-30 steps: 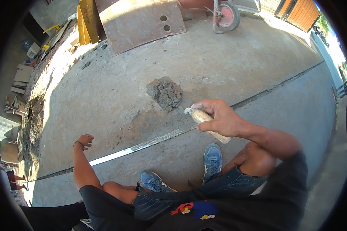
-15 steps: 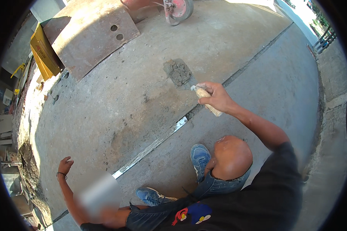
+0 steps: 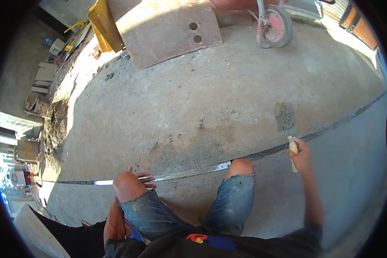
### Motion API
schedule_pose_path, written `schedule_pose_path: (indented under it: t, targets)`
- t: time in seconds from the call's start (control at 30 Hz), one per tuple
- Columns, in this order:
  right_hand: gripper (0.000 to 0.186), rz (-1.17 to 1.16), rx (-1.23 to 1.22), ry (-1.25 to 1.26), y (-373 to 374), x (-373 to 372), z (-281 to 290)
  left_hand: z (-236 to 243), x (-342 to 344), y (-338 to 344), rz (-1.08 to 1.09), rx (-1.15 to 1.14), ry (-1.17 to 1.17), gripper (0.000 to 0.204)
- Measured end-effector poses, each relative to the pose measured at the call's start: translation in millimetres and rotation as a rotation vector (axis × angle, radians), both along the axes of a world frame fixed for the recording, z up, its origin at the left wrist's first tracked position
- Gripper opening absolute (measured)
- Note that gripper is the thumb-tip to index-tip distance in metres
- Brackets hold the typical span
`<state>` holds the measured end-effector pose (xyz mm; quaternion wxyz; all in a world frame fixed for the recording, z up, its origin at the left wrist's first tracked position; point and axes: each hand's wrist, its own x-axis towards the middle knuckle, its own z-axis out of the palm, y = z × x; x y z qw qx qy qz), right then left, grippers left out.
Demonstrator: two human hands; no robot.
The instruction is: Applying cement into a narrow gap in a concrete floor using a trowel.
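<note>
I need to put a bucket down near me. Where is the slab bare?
Bare slab lies between the metal sheet and the floor joint. Crowded: the trowel in the right hand, the debris far left.

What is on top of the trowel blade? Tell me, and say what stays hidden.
A lump of grey mortar sits on the trowel, held by its handle in the right hand above the concrete floor. The mortar covers nearly the whole blade, so its surface cannot be seen.
</note>
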<state>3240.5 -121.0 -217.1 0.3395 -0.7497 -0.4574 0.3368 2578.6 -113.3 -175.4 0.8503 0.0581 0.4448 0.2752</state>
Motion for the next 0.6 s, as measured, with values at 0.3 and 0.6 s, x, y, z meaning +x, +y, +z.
schedule_pose_path:
  t: [0.3,0.6]
  targets:
    - [0.052,0.293,0.030,0.024,146.4,-62.3,87.2,176.2,67.9,105.4,-0.198,0.903,0.443,0.074]
    - [0.050,0.501,-0.091,0.160,312.5,-226.9,108.5,158.2,61.2,165.5,-0.451,1.407,1.309,0.047]
